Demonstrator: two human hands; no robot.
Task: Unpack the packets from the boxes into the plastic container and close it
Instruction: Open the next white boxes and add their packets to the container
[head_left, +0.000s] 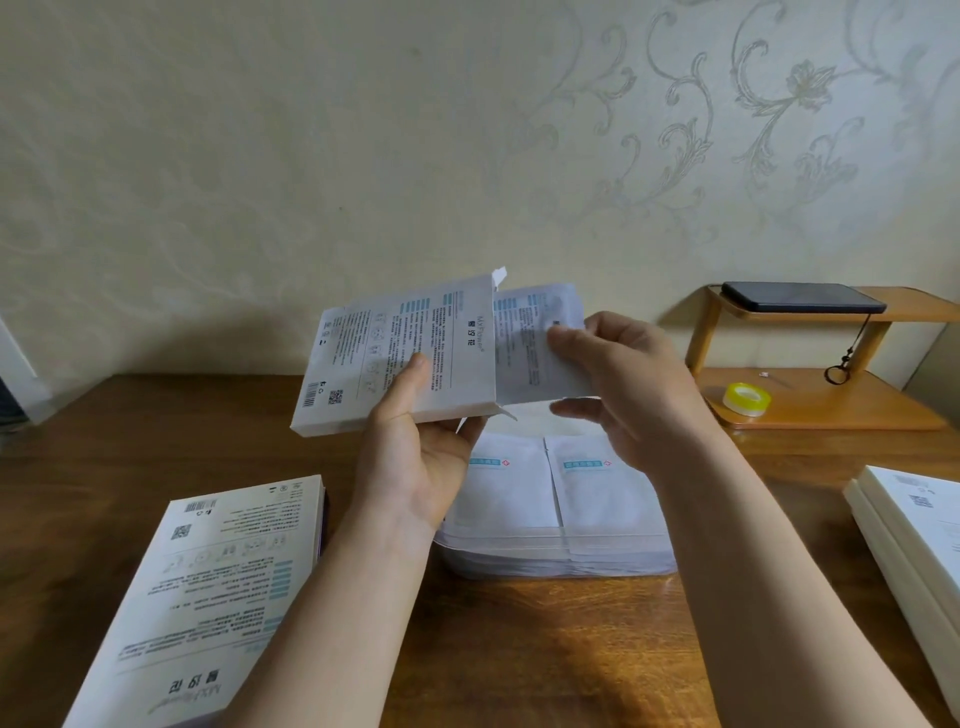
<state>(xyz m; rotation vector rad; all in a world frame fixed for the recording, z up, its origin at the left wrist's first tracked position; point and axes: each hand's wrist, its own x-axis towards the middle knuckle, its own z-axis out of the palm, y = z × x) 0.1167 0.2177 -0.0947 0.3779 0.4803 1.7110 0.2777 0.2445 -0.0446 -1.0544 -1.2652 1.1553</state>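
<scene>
Two hands hovering, left hand (415, 467) gripping an opened box (363, 353), right hand (634, 384) pinching packets (530, 338) sticking out of its end, packet stack (597, 499) lying beneath both hands, spare boxes (208, 597) sitting outside each forearm, tape roll (746, 399) and phone (800, 297) resting beyond the right hand

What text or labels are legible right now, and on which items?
"MXFlower": held box, beside three Chinese characters I cannot read surely.
Same logo, upside down and faint: box lying at left.
Fine print, half-drawn packets, teal labels on stacked packets: too small.
</scene>
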